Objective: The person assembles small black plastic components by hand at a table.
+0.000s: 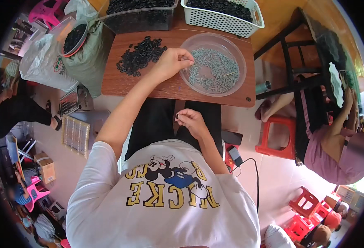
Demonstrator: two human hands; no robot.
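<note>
My left hand (173, 64) reaches over the table to the rim of a clear round bowl (243, 76), its fingertips pinched together; what they hold, if anything, is too small to make out. Many small silvery screws (208, 80) lie in that bowl. Left of the hand is a loose pile of small black rings (138, 56). Above my lap, close to my body, my right hand (191, 122) is closed, with a small black ring (177, 117) between thumb and finger.
A clear bin (140, 22) and a white perforated basket (223, 27), both full of black parts, stand at the back of the wooden table (165, 93). Sacks (89, 62) stand on the left. A red stool (276, 138) and a seated person (326, 153) are on the right.
</note>
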